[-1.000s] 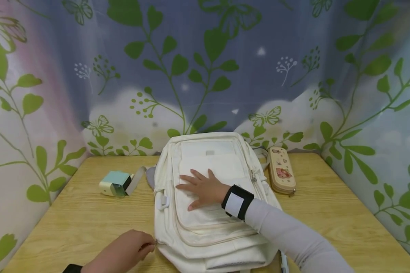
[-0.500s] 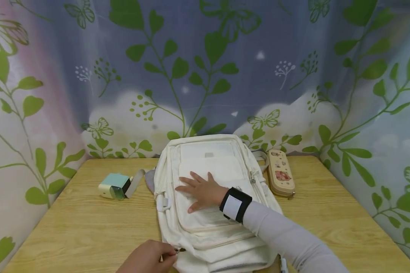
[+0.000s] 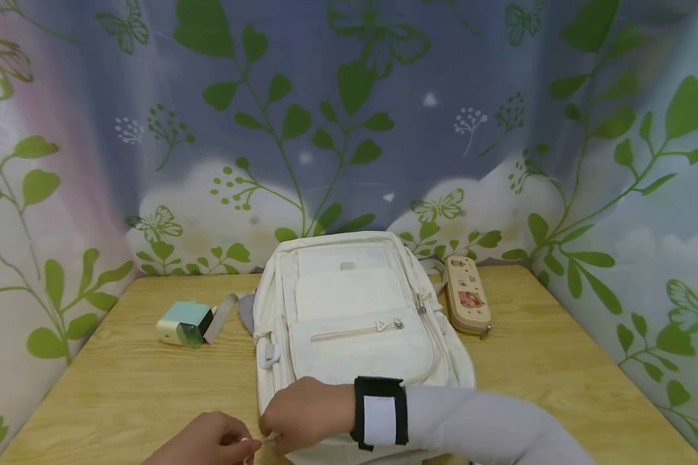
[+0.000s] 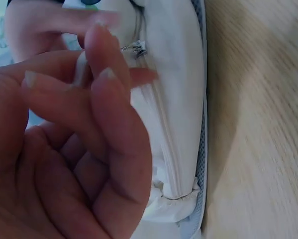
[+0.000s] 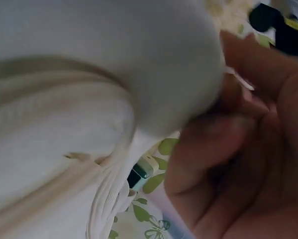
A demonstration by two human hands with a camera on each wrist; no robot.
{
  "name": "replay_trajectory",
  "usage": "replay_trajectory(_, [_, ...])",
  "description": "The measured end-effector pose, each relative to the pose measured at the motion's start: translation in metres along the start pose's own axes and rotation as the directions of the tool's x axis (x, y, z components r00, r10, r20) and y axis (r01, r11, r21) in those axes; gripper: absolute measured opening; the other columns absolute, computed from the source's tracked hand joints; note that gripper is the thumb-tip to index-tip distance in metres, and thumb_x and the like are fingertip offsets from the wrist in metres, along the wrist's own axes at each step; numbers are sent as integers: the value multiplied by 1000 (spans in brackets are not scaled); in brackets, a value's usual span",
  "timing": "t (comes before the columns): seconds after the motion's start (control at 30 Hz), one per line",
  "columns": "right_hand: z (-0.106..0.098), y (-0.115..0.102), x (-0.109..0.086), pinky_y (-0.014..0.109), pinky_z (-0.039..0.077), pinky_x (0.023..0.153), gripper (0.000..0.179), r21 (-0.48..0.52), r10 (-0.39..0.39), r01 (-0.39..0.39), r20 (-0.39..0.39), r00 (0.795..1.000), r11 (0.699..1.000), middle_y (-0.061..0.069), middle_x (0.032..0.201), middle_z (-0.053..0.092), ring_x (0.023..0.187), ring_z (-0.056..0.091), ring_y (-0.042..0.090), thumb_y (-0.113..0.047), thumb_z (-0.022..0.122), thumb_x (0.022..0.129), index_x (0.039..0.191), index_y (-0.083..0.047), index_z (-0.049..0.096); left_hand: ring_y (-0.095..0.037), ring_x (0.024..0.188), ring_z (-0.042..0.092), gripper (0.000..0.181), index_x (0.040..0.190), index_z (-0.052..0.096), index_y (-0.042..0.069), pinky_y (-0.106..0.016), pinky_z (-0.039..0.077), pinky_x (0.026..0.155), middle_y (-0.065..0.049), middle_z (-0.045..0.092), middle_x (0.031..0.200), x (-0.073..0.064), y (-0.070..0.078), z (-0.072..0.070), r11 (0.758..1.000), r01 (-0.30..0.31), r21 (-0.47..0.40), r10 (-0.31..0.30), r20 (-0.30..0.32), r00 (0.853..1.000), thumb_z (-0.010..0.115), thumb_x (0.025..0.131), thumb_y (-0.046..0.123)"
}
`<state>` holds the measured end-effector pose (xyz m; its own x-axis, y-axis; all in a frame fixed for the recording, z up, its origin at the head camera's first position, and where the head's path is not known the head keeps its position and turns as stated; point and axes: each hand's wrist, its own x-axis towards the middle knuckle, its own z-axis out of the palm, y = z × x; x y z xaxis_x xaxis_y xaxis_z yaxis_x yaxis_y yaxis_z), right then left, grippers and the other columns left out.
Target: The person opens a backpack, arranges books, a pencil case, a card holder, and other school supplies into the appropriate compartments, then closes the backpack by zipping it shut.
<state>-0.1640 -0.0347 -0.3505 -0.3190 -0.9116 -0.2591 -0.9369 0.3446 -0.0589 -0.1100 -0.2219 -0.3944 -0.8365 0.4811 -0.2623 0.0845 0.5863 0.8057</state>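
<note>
A cream backpack (image 3: 349,297) lies on the wooden table, its front pocket facing up. At its lower left corner, my left hand (image 3: 206,440) pinches a zipper pull between thumb and finger. A metal zipper slider (image 4: 137,48) shows in the left wrist view, on the zip along the bag's side. Right beside it my right hand (image 3: 309,413) is curled at the same corner and grips the bag's edge near the zip. Its fingertips are partly hidden behind fabric in the right wrist view.
A mint and cream box-shaped item (image 3: 186,323) with a grey strap stands left of the bag. On the right lies a beige pencil case (image 3: 468,296) with printed pictures. A leaf-patterned curtain (image 3: 302,129) closes off the table's back.
My right hand has left the front pocket, where it lay spread, and come down to the bag's lower left corner. The left hand has shifted with the zipper pull, first right, then back left.
</note>
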Motion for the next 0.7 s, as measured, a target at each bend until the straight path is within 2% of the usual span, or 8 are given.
replay_trajectory(0.1, [3,-5,3,14,36,47,4,-30,12,-13,-11,1000,999,-17,70,61,57,48,-3,-27,67,85,82,-24,69,-2,53,43,29,76,68,2,-19,38,51,3,58,64,3,-1,-1,998,-58,-39,59,15,998,55,94,20])
replay_trajectory(0.23, [3,-9,2,14,34,45,11,-2,15,-15,-24,1000,1000,-14,63,54,53,42,-1,-21,66,85,74,-21,65,2,56,46,31,82,68,-1,-19,40,53,7,62,71,5,-8,-7,983,-152,-107,159,63,985,50,97,20])
replay_trajectory(0.33, [2,-14,-2,14,33,44,13,-17,14,-14,-22,1000,1000,-13,61,51,52,40,-1,-20,64,86,73,-20,63,0,60,52,35,96,65,-6,-19,45,57,4,64,80,4,-20,-20,964,-123,-235,157,133,979,45,99,23])
replay_trajectory(0.4, [2,-17,-5,13,34,45,12,-25,-2,2,-14,1000,1000,-13,62,52,52,40,-2,-22,63,87,76,-20,63,-3,63,56,40,106,61,-9,-21,48,61,1,65,84,6,-26,-28,952,-53,-300,99,143,985,41,101,26])
replay_trajectory(0.5, [2,-20,-13,12,33,44,9,-37,-40,39,-16,999,999,-15,62,52,50,41,-4,-24,63,87,78,-21,63,-7,67,61,48,112,57,-9,-26,52,64,0,66,86,20,-28,-32,948,56,-314,-24,102,994,37,101,33])
replay_trajectory(0.53, [2,-21,-15,11,33,44,8,-37,-59,59,-17,998,998,-14,61,52,50,40,-4,-24,63,87,79,-21,62,-7,66,61,50,110,59,-8,-26,52,64,0,66,84,25,-27,-30,951,88,-296,-66,84,994,37,101,37])
replay_trajectory(0.6, [1,-21,-18,10,32,44,6,22,-97,97,-7,995,995,-13,62,51,50,40,-4,-22,63,87,82,-19,61,-6,62,59,51,100,64,-2,-25,51,61,2,66,76,35,-23,-23,959,135,-248,-122,69,990,40,99,43])
replay_trajectory(0.7, [3,-21,-16,7,32,48,4,110,-134,129,36,990,986,-11,64,50,52,38,-5,-18,60,88,90,-14,61,-6,59,56,45,86,63,1,-23,47,57,3,64,68,45,-18,-12,967,151,-207,-138,76,988,47,96,42])
